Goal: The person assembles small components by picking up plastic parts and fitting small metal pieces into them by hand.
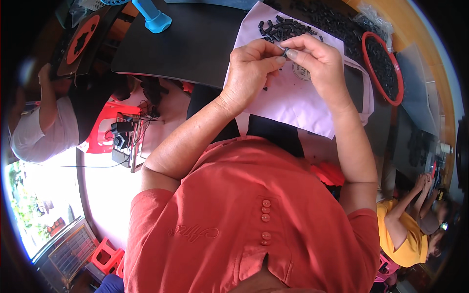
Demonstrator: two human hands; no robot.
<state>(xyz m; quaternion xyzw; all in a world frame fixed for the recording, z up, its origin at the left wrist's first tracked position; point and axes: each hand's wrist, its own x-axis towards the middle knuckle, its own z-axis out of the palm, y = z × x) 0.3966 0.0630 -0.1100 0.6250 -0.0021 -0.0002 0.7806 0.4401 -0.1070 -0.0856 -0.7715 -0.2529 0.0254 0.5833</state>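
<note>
Both my hands meet over a pale pink cloth bag (303, 115) spread on the dark table. Thumb and fingertips of my left hand (251, 68) pinch a small dark piece (285, 52), and my right hand (317, 61) grips the same piece from the other side. Most of it is covered by the fingers, so its exact kind is hidden. Just beyond my fingers lies a pile of short black cylindrical pieces (288, 29) on the bag.
More black pieces (332, 22) are heaped at the far right. A red-rimmed tray (401, 88) on the right holds many more. A light blue stand (157, 22) rests on the black tabletop (200, 44). People sit at left (49, 122) and right (403, 234).
</note>
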